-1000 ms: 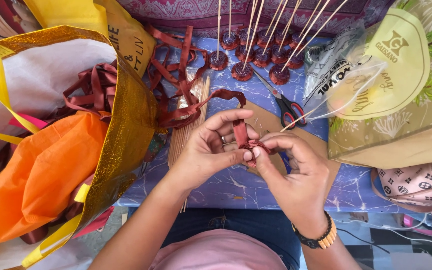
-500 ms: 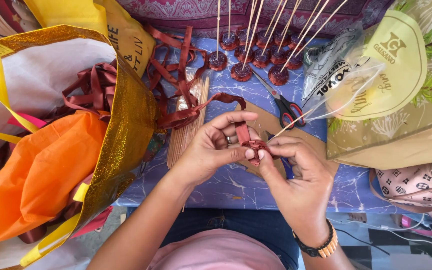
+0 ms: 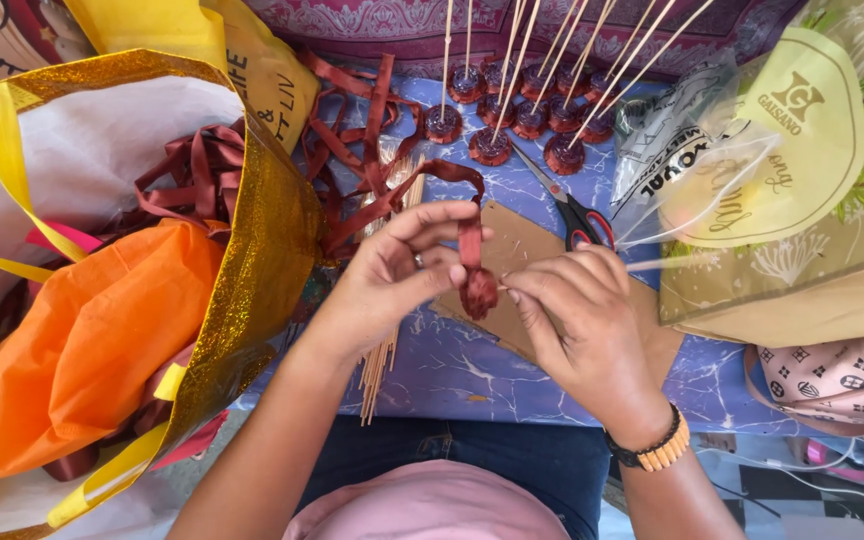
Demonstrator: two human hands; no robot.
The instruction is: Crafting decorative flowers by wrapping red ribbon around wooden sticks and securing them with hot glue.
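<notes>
My left hand (image 3: 392, 275) pinches a dark red ribbon (image 3: 470, 245) between thumb and fingers, just above a small rolled ribbon bud (image 3: 479, 293). The ribbon's long end loops up and left toward a heap of the same ribbon. My right hand (image 3: 577, 320) grips the bud from the right, together with a thin wooden stick (image 3: 667, 262) that runs off to the right. A beaded bracelet sits on that wrist. Both hands hover over a piece of brown cardboard (image 3: 512, 250) on a blue marbled table (image 3: 472, 370).
Several finished ribbon buds on sticks (image 3: 512, 125) stand at the back. Black-handled scissors (image 3: 577, 215) lie behind my right hand. A gold bag (image 3: 272, 250) with orange and white paper fills the left. Plastic and paper bags (image 3: 782, 180) are on the right. Loose sticks (image 3: 377, 360) lie under my left wrist.
My fingers have shifted on the ribbon and bud, the left thumb and forefinger now pinching higher on the ribbon. The hands stay in the same spot.
</notes>
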